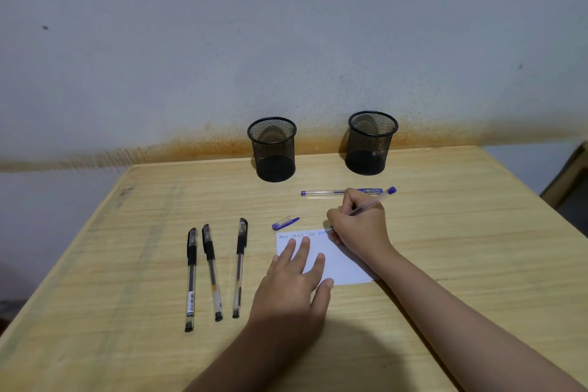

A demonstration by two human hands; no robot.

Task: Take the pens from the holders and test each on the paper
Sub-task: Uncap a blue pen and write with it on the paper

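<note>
right hand [359,226] clamped around blue pen [372,202], tip on paper [337,264]; left hand [292,286] flat, fingers spread, on paper

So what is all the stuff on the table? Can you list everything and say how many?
mesh pen holders: two, black, upright at the back of the table by the wall, no pens showing in them
black pens: three, capped, lying side by side left of the paper
capped blue pen: one, clear with blue ends, lying in front of the right holder
blue pen in use: one, clear, uncapped, tip at the paper's top edge
pen cap: one, blue, lying loose just above the paper's left corner
paper: one, white, a line of writing along the top
table: one, light wood
left hand: flat, fingers pressing on the paper
right hand: grips the blue pen in use
</note>
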